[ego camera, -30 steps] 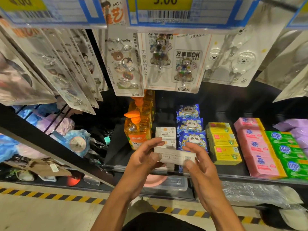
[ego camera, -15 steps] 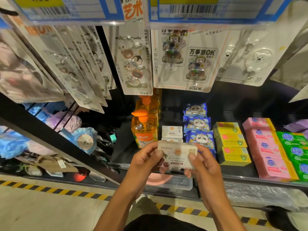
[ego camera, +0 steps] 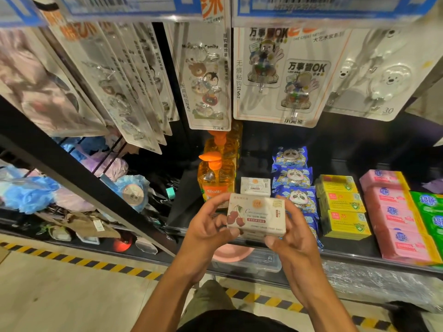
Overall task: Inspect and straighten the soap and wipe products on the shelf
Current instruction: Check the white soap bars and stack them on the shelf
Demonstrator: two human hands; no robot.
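Observation:
A white soap box (ego camera: 257, 215) printed with red cherries is held face up in front of the black shelf (ego camera: 347, 250). My left hand (ego camera: 206, 232) grips its left end with curled fingers. At its right end my right hand (ego camera: 291, 245) grips it, thumb under the lower right corner. Behind it a second white soap box (ego camera: 255, 185) lies on the shelf. To the right sit blue panda wipe packs (ego camera: 293, 178), yellow soap boxes (ego camera: 340, 202), pink soap bars (ego camera: 395, 216) and green soap bars (ego camera: 429, 207).
Orange pump bottles (ego camera: 215, 178) stand left of the white boxes. Carded adhesive hooks (ego camera: 280, 75) hang from the rail above. Blue and pink bath puffs (ego camera: 31, 195) fill the left bay. A striped floor line (ego camera: 79, 259) runs below the shelf.
The box has turned from its narrow side to its cherry face toward me and rose slightly. Both hands keep their hold, and the view moved closer to the shelf.

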